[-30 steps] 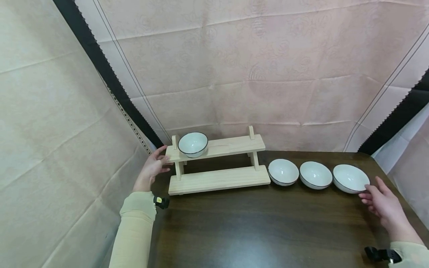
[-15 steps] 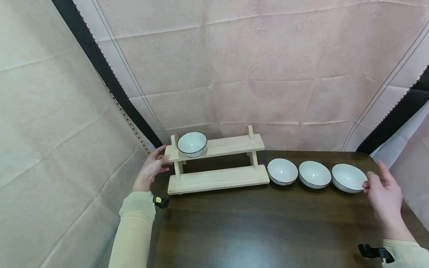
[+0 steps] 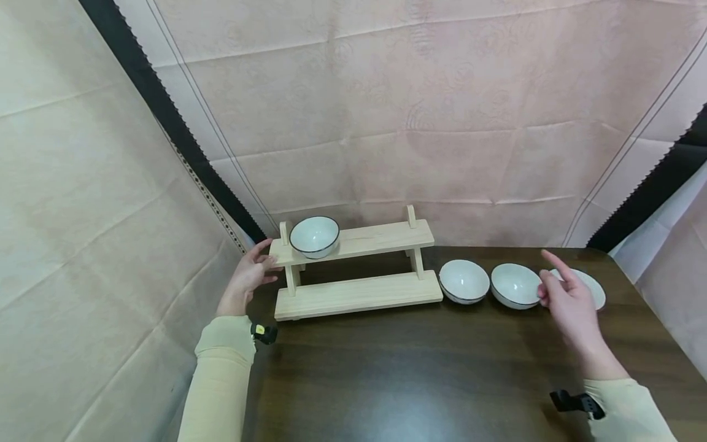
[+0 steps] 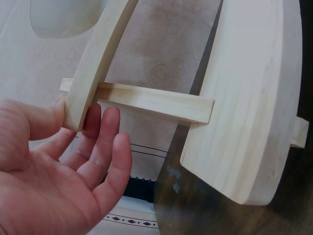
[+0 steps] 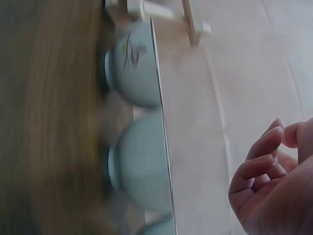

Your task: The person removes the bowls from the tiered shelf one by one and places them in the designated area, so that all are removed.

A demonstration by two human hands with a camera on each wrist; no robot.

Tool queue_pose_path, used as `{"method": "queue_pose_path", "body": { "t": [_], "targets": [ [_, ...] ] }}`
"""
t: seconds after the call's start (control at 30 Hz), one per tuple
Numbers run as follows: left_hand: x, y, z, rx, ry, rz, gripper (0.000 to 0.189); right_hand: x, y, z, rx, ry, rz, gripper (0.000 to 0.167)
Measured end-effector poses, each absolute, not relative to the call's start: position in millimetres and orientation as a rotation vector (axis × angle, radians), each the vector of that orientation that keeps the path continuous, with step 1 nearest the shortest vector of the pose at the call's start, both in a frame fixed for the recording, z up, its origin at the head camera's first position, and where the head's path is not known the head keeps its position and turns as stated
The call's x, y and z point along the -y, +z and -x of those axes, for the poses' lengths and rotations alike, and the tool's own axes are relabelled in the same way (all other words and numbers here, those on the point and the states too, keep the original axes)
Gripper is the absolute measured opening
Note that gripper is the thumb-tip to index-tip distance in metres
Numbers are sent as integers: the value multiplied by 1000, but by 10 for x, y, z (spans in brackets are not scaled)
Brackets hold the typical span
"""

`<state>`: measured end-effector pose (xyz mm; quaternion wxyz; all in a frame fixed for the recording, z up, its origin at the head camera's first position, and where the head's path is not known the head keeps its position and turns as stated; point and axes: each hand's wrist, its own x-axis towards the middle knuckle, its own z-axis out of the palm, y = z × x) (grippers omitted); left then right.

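Note:
A two-tier wooden shelf (image 3: 359, 296) stands on the table, its left end next to my left hand (image 3: 250, 277). The left thumb and fingers pinch the end of its upper board (image 4: 80, 105), seen close in the left wrist view. One white bowl with a dark rim (image 3: 315, 237) sits at the left of the upper tier. My right hand (image 3: 571, 307) holds nothing; it is raised in front of the rightmost bowl (image 3: 593, 288) and partly hides it. Its fingers are loosely bent, the index finger straighter. The middle bowl (image 3: 513, 286) is just left of it.
Another white bowl (image 3: 464, 281) stands close to the shelf's right end, in a row with the other two on the brown table (image 3: 386, 368). Pale cloth (image 3: 442, 123) hangs behind and at the left.
My right hand has left the side of the rightmost bowl and moved left, over the row. The left hand stays on the shelf. The bowls have kept their places.

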<state>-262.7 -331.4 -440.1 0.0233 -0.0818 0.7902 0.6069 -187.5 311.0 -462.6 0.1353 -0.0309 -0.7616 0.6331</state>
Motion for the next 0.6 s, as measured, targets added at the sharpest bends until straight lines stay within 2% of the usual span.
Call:
{"method": "queue_pose_path", "body": {
  "t": [0.6],
  "targets": [
    [3319, -4401, 2632, -2445, 1893, 244, 64, -1798, -4540, 2295, 2330, 1899, -263, 47]
  ]
}}
